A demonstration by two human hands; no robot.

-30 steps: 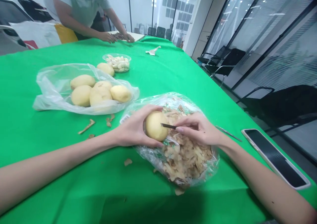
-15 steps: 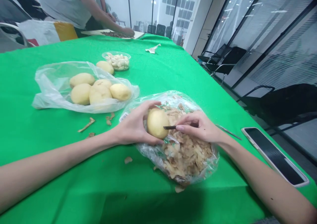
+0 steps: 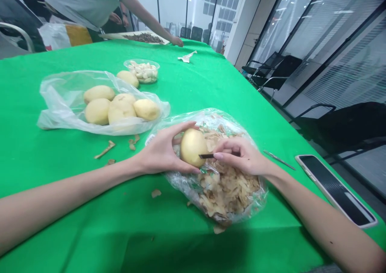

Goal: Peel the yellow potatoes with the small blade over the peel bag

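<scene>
My left hand [image 3: 165, 148] is wrapped round a pale peeled potato [image 3: 193, 146], thumb below and fingers above. Between thumb and fingertips my right hand [image 3: 238, 156] pinches a thin dark blade-like tool [image 3: 206, 156], its tip at the potato's lower right side. Most of that tool is hidden by the fingers, so its exact kind does not show. Both hands are over a clear plastic bag [image 3: 181, 184] heaped with brown potato peelings [image 3: 232, 188]. To the left, a translucent bag [image 3: 60, 104] holds several peeled potatoes [image 3: 120, 108].
A clear tub of peeled garlic cloves [image 3: 144, 71] stands behind, beside another potato [image 3: 128, 79]. A slim metal tool [image 3: 279, 159] and a phone [image 3: 336, 190] lie at right. Scraps dot the green cloth [image 3: 99, 224]. Across the table, a person's arm [image 3: 150, 19] reaches past a board [image 3: 117, 35].
The potato in my left hand has turned or shifted slightly. My right hand and its tool stay nearly in place. The other person's hand has moved right, beyond the board.
</scene>
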